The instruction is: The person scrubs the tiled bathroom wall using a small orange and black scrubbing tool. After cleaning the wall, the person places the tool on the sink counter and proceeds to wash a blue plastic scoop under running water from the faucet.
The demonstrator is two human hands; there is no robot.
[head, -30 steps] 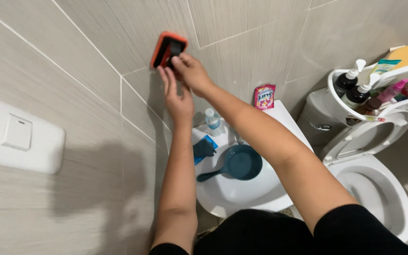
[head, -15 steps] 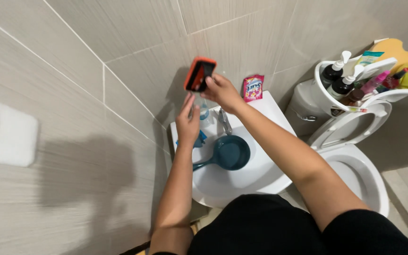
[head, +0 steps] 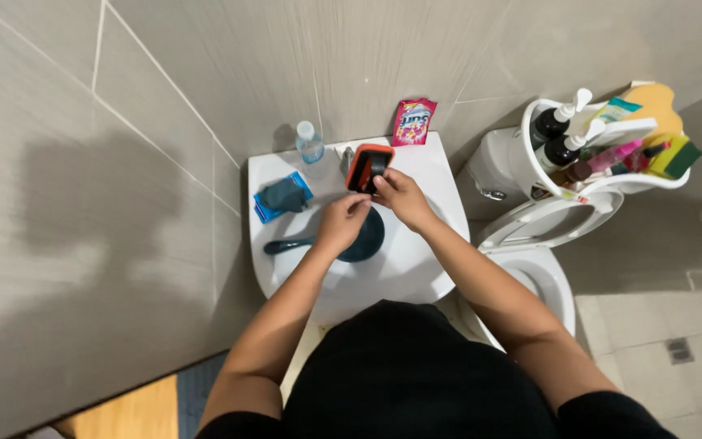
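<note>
Over the basin: a person in a black top leans above a white sink point(head: 416, 276), both bare arms reaching forward.
Right hand point(head: 400, 197): fingers closed around the lower edge of an orange-and-black scrubbing pad point(head: 367, 167), holding it tilted above the sink's back ledge.
Left hand point(head: 341, 225): loosely curled just below the pad and beside the right hand; whether it touches the pad I cannot tell.
Under the hands: a dark teal scoop point(head: 351, 241) lies in the basin, its handle pointing away to the left.
Left of the grip: a grey cloth on a blue sponge point(head: 283, 196) sits on the sink rim.
Beyond the grip: a small clear bottle point(head: 309, 142) and a pink sachet point(head: 413, 122) stand against the grey tiled wall point(head: 205, 73).
Right of the grip: a toilet point(head: 530, 268) with its seat raised, and a white caddy point(head: 611, 154) holding bottles and sponges on the cistern.
</note>
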